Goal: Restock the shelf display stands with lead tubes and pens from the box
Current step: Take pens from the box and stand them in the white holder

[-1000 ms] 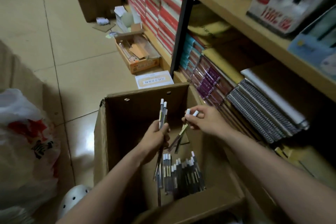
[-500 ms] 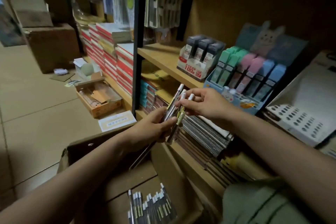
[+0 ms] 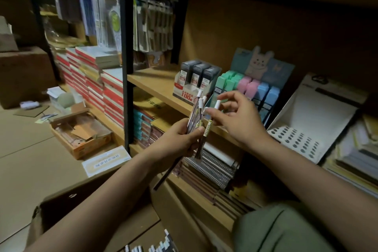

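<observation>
My left hand (image 3: pixel 180 139) grips a bundle of pens (image 3: pixel 197 116) with white caps, held upright in front of the shelf edge. My right hand (image 3: pixel 237 117) pinches the capped top of one or two of those pens between thumb and fingers. The white pen stand (image 3: pixel 319 127) with rows of round holes sits on the shelf to the right, its holes unfilled. A stand of pastel lead tubes (image 3: pixel 248 86) and a stand of dark lead tubes (image 3: pixel 196 80) lie just behind my hands. More pens (image 3: pixel 161 246) rest in the cardboard box (image 3: pixel 61 200) at the bottom.
Stacked notebooks (image 3: pixel 210 166) fill the lower shelf under my hands. A black shelf post (image 3: pixel 124 63) stands to the left, with red-edged book stacks (image 3: pixel 92 80) beyond it. On the floor lie an open orange box (image 3: pixel 81 136) and a flat white pack (image 3: pixel 106 160).
The view rose from the box to the shelf. Both hands lifted the pens out of the box up to shelf height; my right hand's fingers have spread at the pen caps.
</observation>
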